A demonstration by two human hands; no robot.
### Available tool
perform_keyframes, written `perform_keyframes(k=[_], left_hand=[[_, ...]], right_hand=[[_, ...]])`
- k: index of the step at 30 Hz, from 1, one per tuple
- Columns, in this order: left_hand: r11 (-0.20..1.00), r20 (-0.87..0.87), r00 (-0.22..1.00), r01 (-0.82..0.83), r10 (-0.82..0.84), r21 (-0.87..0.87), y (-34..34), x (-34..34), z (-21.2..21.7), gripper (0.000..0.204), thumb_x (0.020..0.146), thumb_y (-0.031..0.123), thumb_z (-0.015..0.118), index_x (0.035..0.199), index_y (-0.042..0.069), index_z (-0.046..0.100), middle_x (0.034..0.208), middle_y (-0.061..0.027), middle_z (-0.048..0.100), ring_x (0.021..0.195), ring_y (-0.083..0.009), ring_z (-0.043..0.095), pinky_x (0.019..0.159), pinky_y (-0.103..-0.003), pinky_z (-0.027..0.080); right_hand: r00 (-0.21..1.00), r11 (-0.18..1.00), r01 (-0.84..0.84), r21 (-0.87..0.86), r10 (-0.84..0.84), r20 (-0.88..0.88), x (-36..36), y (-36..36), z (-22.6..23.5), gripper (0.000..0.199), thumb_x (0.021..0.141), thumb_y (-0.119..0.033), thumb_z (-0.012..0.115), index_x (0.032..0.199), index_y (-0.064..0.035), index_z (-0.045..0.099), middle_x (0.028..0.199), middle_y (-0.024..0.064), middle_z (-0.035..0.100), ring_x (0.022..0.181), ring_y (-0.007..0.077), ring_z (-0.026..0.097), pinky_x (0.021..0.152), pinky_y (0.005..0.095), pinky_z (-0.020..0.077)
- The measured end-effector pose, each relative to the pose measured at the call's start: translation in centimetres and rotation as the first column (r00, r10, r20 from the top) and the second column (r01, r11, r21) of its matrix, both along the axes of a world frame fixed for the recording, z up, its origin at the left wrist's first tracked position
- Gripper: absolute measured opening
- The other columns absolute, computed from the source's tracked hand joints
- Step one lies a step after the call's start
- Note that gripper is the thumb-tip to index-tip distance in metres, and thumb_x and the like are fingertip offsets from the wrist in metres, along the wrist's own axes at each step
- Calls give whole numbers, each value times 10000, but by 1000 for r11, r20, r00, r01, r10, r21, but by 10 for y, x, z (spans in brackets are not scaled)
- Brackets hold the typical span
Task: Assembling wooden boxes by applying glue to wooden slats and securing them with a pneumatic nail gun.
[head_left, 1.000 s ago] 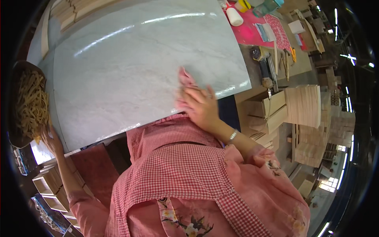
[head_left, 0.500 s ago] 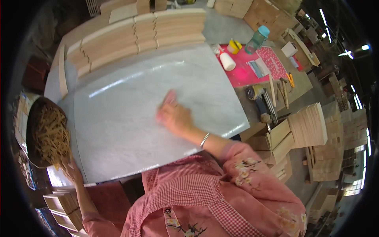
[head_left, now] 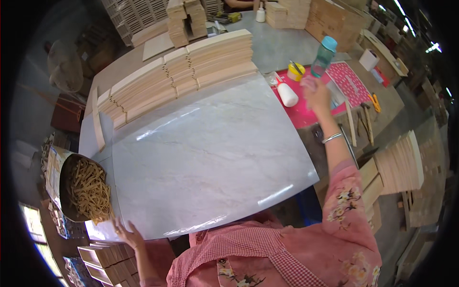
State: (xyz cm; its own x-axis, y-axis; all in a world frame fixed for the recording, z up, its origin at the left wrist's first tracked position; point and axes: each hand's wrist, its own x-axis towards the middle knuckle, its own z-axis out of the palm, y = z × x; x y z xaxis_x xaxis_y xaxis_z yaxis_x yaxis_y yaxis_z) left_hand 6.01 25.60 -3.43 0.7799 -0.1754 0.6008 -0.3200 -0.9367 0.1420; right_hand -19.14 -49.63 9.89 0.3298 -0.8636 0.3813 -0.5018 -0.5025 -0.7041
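Observation:
Over the pink-red mat (head_left: 304,116) at the right, my right hand (head_left: 319,99) is closed on a crumpled pink cloth (head_left: 309,84), both blurred by motion. Around that hand stand a white squeeze bottle with a red cap (head_left: 288,95), a yellow tub (head_left: 295,73) with something dark in it, and a teal drink bottle (head_left: 322,60). My left hand (head_left: 128,234) has its fingers apart at the near left edge of the glossy grey marbled tabletop (head_left: 210,158). Just beyond it, tan strips (head_left: 90,189) fill a round dark container (head_left: 66,184).
Stacked pale wooden boards (head_left: 181,71) line the table's far side, with one loose slat (head_left: 98,119) at their left. Tools with wooden handles and an orange cutter (head_left: 375,102) lie at the right. More boards (head_left: 399,162) are stacked lower right; wooden trays (head_left: 107,263) sit lower left.
My right hand has moved from the middle of the tabletop up and right to the mat, taking the pink cloth along. My left hand has come away from the container's rim. The view has shifted.

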Motion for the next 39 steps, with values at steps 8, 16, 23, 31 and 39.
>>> perform_keyframes(k=[8,16,23,31,39], left_hand=[[878,-294,828,432,-476,-205,-163,-115,31,538,845,30,639,1374,56,543,1567,-220,372,1383,-419,413,1123,-496,373],[899,-362,824,418,-436,-132,-184,-128,12,454,907,185,600,1337,42,563,1539,-250,384,1365,-462,406,1121,-568,344],[925,-435,817,349,-379,-149,-196,-134,25,451,901,239,622,1306,44,585,1519,-256,399,1363,-459,409,1113,-590,338],[930,-382,851,360,-361,-79,-192,-133,20,483,933,255,661,1387,114,577,1495,-246,436,1285,-473,480,1025,-588,431],[931,-380,852,353,-361,-94,-200,-134,29,492,940,251,674,1403,111,583,1459,-266,463,1238,-484,515,1004,-584,457]], right_hand=[[741,979,179,-99,-200,-641,8,-109,-62,370,905,-311,643,1110,-3,667,924,175,728,861,370,699,763,430,548],[929,966,-250,65,259,-266,152,-100,-60,392,941,-258,606,1195,41,606,1028,237,721,971,421,686,854,455,550],[969,977,-21,212,72,-235,246,-126,-107,485,975,-350,524,1161,95,575,1081,316,685,1048,477,662,919,503,531],[979,944,65,323,2,-204,259,-121,-102,580,972,-461,521,1139,90,595,1093,310,687,1041,465,666,931,502,521],[956,961,61,269,21,-292,256,-100,-94,621,949,-523,557,1179,49,625,1086,260,690,1051,440,660,948,477,517]])
